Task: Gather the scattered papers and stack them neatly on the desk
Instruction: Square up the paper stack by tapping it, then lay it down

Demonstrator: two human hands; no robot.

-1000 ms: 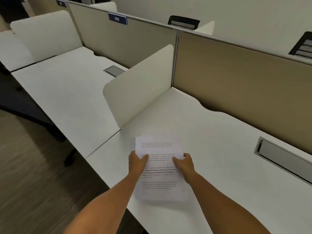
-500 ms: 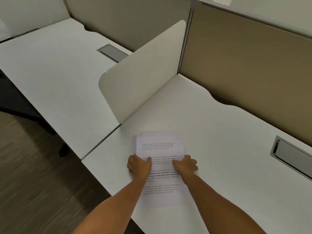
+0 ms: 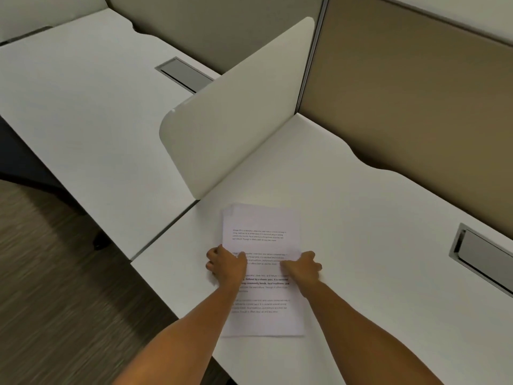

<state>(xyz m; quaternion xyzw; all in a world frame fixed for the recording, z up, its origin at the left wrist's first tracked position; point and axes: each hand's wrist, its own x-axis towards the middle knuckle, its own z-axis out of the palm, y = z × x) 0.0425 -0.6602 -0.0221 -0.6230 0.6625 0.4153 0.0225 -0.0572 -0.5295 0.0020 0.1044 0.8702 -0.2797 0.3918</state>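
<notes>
A stack of white printed papers [image 3: 263, 229] lies flat on the white desk [image 3: 374, 245], near its front left corner. My left hand [image 3: 226, 266] grips the stack's left edge, thumb on top of the text. My right hand [image 3: 301, 269] grips the right edge the same way, at about mid-height of the sheets. A lower sheet peeks out slightly at the stack's top left corner. Both forearms cross the lower part of the pages and hide some of the print.
A white divider panel [image 3: 236, 112] stands just behind and left of the stack. A tan partition [image 3: 416, 93] backs the desk. A grey cable hatch [image 3: 483, 254] sits at the right. A neighbouring desk [image 3: 83, 107] lies to the left, with dark floor [image 3: 55, 287] below.
The stack came down from a slightly lifted hold to lying flat on the desk. My hands stayed on its two sides. The view tilted downward.
</notes>
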